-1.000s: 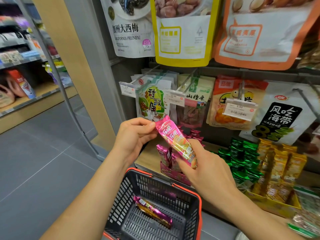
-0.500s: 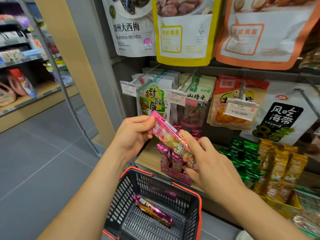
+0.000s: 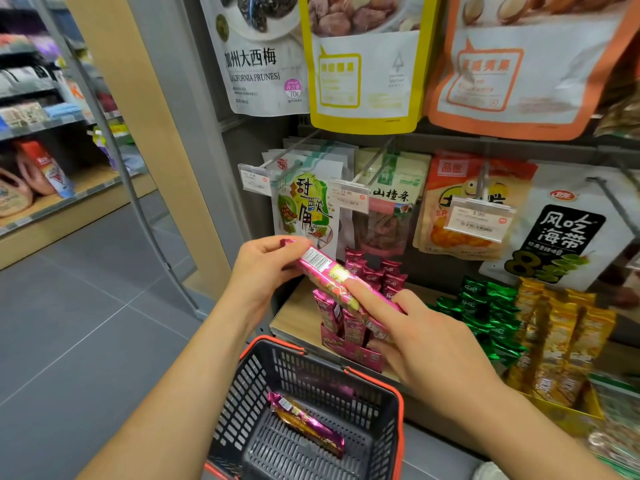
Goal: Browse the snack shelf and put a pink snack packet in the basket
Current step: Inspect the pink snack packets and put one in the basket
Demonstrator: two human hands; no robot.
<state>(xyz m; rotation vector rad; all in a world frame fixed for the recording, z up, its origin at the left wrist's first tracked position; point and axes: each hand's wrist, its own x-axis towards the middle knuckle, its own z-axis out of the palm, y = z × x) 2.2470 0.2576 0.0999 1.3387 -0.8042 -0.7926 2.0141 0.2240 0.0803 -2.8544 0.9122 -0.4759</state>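
A long pink snack packet [image 3: 329, 275] is held in front of the shelf, its barcode side turned up. My left hand [image 3: 266, 268] pinches its upper end. My right hand [image 3: 422, 344] grips its lower end, forefinger stretched along the wrapper. Below hangs a dark plastic basket [image 3: 391, 410] with an orange rim; another pink packet [image 3: 306, 422] lies on its floor. A pink display box [image 3: 349, 348] of the same packets stands on the shelf behind my hands.
Green packets [image 3: 485, 313] and yellow packets [image 3: 561, 344] fill boxes to the right on the wooden shelf [image 3: 294, 317]. Hanging bags [image 3: 304, 209] with price tags on metal hooks jut out above. Grey floor and an aisle lie to the left.
The packet has been rolled over from its printed front to its barcode side. Both hands kept hold of it and rose slightly.
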